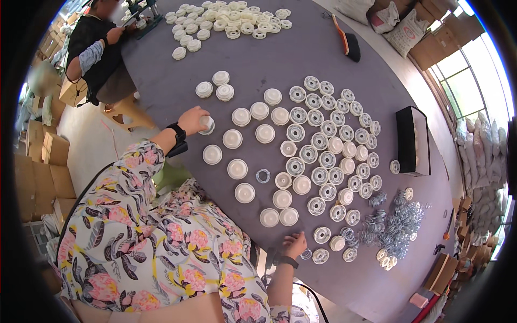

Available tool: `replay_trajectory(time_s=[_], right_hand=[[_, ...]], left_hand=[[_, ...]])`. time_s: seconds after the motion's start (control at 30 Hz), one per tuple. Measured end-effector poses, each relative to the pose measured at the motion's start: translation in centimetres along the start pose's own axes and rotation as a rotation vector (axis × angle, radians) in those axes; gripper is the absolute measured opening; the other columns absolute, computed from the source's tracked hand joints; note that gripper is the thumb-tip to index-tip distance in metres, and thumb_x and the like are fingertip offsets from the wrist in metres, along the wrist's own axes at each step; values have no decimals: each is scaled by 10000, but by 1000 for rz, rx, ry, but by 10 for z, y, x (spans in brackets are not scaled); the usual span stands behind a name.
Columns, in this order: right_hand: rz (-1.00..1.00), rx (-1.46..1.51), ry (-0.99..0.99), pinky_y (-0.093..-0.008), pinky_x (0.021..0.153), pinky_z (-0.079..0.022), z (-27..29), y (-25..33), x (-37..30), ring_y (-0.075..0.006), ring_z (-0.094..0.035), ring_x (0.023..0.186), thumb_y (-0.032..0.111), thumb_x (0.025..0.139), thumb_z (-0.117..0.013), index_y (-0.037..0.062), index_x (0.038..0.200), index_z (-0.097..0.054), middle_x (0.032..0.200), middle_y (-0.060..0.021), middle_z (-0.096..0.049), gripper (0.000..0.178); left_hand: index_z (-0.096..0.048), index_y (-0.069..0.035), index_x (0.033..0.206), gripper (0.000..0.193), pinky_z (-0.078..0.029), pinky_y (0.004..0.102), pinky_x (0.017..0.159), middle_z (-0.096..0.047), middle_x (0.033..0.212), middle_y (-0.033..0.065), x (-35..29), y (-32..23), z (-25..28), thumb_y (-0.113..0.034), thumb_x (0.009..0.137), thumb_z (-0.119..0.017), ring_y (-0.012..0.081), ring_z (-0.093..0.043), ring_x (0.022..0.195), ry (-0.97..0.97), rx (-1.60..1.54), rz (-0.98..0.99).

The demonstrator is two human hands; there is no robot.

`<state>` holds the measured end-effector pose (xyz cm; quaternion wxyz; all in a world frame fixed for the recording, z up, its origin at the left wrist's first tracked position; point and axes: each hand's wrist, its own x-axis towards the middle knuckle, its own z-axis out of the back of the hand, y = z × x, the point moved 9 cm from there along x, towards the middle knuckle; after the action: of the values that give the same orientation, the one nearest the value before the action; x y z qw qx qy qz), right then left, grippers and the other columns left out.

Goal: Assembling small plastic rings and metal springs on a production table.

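My left hand (193, 120) reaches over the table's left edge, its fingers closed around the side of a white round plastic cap (207, 125). Several similar white domed caps (232, 139) lie spread out to its right. At the near edge, my right hand (294, 246) has its fingers curled in; what they hold, if anything, is too small to make out. Right beside it lies a thin metal spring coil (306, 254). A single coil ring (263, 176) rests among the caps. Several clear-looking round plastic pieces (319, 141) with open centers cover the table's middle.
A heap of metal springs (397, 229) lies at the right. Behind it stands an open black box (413, 141). White parts (237, 19) and a brush (349, 43) lie at the far side. Another person (99, 51) works at the far left. Cardboard boxes (46, 180) stand left.
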<state>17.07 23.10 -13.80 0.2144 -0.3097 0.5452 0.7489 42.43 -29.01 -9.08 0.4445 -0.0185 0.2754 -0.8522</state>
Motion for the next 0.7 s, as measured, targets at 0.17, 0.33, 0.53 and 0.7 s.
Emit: replay_trajectory(time_s=[0.17, 0.33, 0.53, 0.7], right_hand=[[30, 62, -17, -224, 292, -343, -1, -4, 2, -168, -498, 363, 318, 893, -463, 6, 786, -461, 535, -125, -540, 330], [32, 81, -9, -222, 291, -333, -1, 0, 1, -167, -493, 360, 313, 892, -463, 5, 795, -467, 530, -126, -540, 323], [7, 69, -6, -221, 292, -335, -2, 8, -10, -159, -529, 418, 301, 890, -492, 23, 773, -451, 598, -58, -488, 305], [5, 107, 10, -219, 284, -318, -3, 4, -5, -164, -517, 390, 300, 889, -499, 20, 767, -456, 564, -59, -485, 308]], left_hand=[[-589, -78, 1046, 454, -435, 378, 818, -525, 966, 122, 5, 1, 5, -233, 636, -712, 302, -528, 926, 21, -64, -19], [-591, -84, 1017, 448, -438, 382, 805, -515, 948, 115, -1, -10, -4, -202, 609, -734, 302, -525, 914, 14, -24, -26], [-593, -87, 990, 447, -436, 387, 796, -507, 930, 113, -4, -25, -10, -202, 585, -742, 307, -525, 892, 6, 50, -131], [-580, -93, 959, 365, -432, 401, 758, -510, 908, 102, -1, -112, -11, -235, 645, -699, 290, -527, 885, -73, 62, -393]])
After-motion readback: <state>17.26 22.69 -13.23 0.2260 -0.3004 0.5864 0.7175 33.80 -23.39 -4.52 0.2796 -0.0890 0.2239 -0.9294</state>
